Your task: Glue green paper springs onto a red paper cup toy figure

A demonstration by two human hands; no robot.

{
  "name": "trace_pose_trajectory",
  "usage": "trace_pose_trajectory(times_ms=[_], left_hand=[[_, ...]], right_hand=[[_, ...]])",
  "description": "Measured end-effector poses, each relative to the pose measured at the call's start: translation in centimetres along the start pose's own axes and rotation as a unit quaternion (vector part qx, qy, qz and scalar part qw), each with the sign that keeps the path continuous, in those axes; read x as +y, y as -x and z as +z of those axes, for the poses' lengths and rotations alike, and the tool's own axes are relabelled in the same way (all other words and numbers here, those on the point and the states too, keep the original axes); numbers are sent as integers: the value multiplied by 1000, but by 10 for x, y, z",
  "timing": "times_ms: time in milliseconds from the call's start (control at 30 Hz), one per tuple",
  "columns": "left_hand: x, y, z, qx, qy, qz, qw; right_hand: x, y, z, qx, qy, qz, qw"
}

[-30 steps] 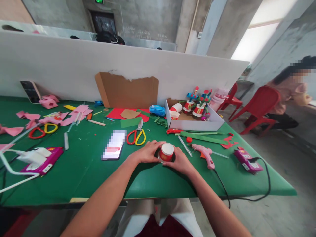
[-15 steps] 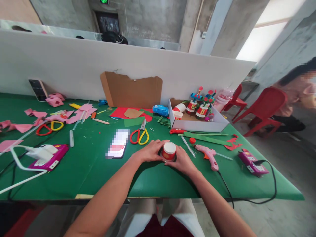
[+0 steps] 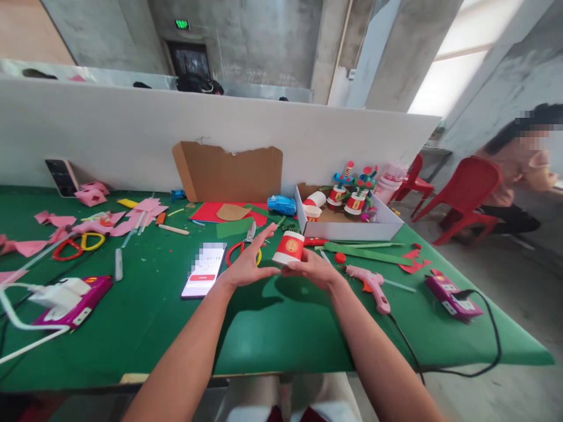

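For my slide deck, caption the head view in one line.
The right hand holds a tilted cup above the green table, the left hand open beside it.

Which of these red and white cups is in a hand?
The one cup held tilted in the right hand; the other visible cups are inside the white box.

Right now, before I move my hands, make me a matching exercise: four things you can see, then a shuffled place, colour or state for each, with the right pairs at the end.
1. Nearest cup
2. Glue gun
3. Cup figures
4. Left hand

A. pink
B. open, empty
C. in the right hand
D. in the white box

Pairs: 1-C, 2-A, 3-D, 4-B
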State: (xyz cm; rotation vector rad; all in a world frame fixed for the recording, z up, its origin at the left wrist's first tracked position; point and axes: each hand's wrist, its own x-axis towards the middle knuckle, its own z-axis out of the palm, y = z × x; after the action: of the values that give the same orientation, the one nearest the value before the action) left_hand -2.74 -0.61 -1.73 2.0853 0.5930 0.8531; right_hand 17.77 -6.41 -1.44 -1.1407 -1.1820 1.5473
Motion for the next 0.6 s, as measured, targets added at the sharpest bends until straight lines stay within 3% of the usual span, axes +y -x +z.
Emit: trace_pose_trajectory(times_ms=[67,133,433,500,600], left_hand=[[-1,1,1,7,1,-1,1000],[-2,2,5,-3,-26,-8,1000],[4,3,18,-40,-138,-5,990],[4,2,19,-22,-141,-15,990],[4,1,18,53,-107,-21,993]], right_hand=[[2,-10,4,-65,-80,11,995],[6,-15,5,-91,-107,17,990],[17,-7,-3,-66,-35,39,996],[20,-9,-3,-66,-35,30,997],[22,-11,-1,-58,-103,17,993]])
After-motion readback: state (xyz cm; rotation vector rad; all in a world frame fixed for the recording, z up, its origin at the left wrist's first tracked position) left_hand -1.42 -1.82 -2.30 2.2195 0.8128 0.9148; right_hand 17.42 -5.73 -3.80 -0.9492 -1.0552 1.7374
